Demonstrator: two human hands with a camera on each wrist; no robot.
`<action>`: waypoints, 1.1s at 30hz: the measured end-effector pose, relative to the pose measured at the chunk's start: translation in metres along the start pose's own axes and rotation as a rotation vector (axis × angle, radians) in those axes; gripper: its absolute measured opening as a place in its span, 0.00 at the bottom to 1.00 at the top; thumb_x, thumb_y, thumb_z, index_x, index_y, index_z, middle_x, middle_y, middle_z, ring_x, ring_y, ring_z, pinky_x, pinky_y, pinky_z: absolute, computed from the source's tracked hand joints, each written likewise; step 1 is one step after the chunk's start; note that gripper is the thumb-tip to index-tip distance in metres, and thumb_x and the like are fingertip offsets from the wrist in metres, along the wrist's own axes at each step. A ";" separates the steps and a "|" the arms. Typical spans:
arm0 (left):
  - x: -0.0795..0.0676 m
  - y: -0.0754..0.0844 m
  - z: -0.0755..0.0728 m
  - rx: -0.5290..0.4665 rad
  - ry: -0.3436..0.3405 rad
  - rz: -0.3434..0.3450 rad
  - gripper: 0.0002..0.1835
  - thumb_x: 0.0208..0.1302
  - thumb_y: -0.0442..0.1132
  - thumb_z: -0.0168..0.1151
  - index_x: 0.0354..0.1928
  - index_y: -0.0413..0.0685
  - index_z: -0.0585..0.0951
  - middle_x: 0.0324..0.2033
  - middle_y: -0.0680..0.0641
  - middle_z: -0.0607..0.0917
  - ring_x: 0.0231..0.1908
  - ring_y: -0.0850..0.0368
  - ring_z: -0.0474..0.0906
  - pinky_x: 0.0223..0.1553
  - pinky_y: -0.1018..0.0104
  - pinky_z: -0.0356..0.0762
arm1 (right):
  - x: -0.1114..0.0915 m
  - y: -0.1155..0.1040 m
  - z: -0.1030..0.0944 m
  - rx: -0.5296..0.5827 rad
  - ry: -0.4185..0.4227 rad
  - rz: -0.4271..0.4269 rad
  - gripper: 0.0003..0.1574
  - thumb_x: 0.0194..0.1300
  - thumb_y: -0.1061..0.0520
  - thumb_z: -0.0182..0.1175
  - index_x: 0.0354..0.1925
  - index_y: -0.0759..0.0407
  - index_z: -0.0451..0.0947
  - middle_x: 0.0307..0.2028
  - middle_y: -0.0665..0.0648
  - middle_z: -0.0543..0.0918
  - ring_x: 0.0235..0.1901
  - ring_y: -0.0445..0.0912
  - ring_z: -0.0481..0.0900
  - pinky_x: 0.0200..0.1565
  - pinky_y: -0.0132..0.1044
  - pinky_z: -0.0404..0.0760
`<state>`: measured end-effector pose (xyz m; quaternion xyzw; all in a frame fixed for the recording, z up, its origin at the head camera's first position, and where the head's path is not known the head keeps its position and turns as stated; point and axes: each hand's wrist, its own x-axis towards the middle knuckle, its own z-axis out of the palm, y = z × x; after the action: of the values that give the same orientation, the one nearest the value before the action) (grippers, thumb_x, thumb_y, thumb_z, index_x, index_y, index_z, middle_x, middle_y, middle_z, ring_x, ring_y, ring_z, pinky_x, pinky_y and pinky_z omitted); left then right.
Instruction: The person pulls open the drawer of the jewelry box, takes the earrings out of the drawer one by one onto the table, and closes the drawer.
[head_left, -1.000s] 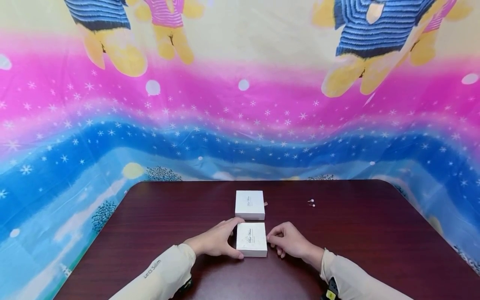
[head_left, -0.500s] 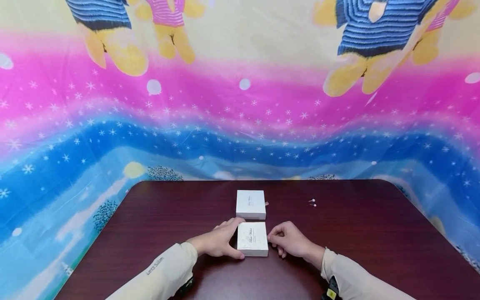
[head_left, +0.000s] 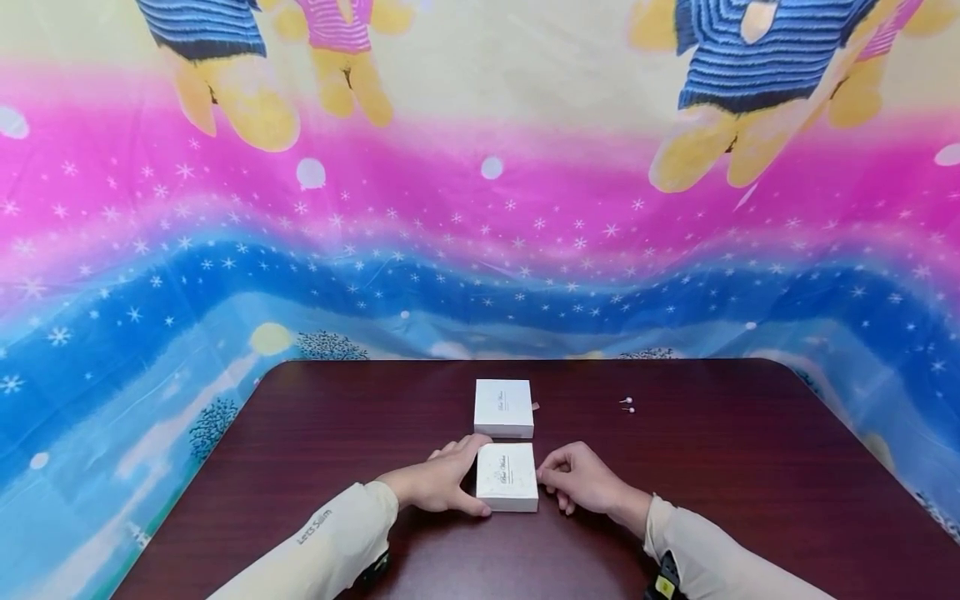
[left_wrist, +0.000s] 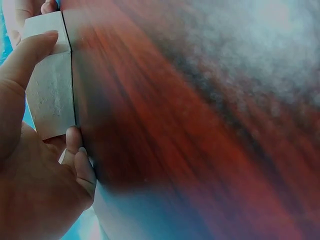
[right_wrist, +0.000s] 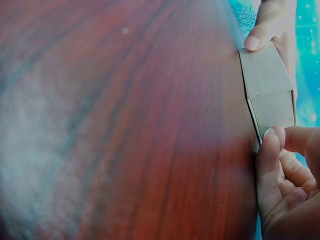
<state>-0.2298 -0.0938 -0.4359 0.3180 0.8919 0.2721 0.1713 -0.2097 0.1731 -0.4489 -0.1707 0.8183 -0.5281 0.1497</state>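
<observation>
A small white gift box (head_left: 507,477) with dark lettering on its lid lies flat on the table near the front. My left hand (head_left: 442,481) grips it from the left, thumb on the near side and fingers round the far corner. At its right side, my right hand (head_left: 583,480) has thumb and index finger pinched together right against the box wall. In the right wrist view, those fingertips (right_wrist: 270,134) meet at the end of the box (right_wrist: 267,70); the pull tab between them is hidden. The left wrist view has the left thumb (left_wrist: 37,50) pressed along the box's side (left_wrist: 52,92).
Just behind stands a second white gift box (head_left: 503,404), a small pink pull tab (head_left: 536,407) poking out on its right. Two pearl stud earrings (head_left: 627,401) lie at the back right of the dark red-brown table (head_left: 360,408). A patterned cloth (head_left: 480,225) hangs around the table.
</observation>
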 end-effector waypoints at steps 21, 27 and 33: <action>-0.001 0.001 0.001 -0.009 0.000 -0.008 0.46 0.54 0.52 0.76 0.69 0.50 0.60 0.59 0.51 0.73 0.54 0.55 0.66 0.57 0.58 0.61 | 0.002 0.005 -0.001 0.017 -0.005 0.019 0.14 0.71 0.62 0.58 0.32 0.70 0.84 0.17 0.54 0.79 0.12 0.37 0.73 0.19 0.32 0.77; -0.002 0.003 0.001 -0.020 -0.002 -0.013 0.45 0.54 0.52 0.76 0.69 0.52 0.60 0.57 0.53 0.73 0.52 0.58 0.65 0.56 0.61 0.60 | 0.000 0.005 -0.001 0.012 -0.011 0.017 0.13 0.70 0.62 0.58 0.32 0.69 0.84 0.17 0.51 0.77 0.12 0.36 0.74 0.19 0.32 0.78; -0.003 0.003 0.001 -0.014 0.003 -0.006 0.45 0.54 0.52 0.76 0.68 0.52 0.61 0.57 0.52 0.73 0.52 0.57 0.65 0.55 0.61 0.60 | -0.001 0.003 -0.001 -0.002 -0.004 0.028 0.12 0.70 0.62 0.58 0.33 0.67 0.85 0.17 0.51 0.78 0.13 0.37 0.74 0.20 0.32 0.78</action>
<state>-0.2262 -0.0934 -0.4345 0.3138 0.8912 0.2783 0.1727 -0.2100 0.1754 -0.4509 -0.1603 0.8209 -0.5247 0.1584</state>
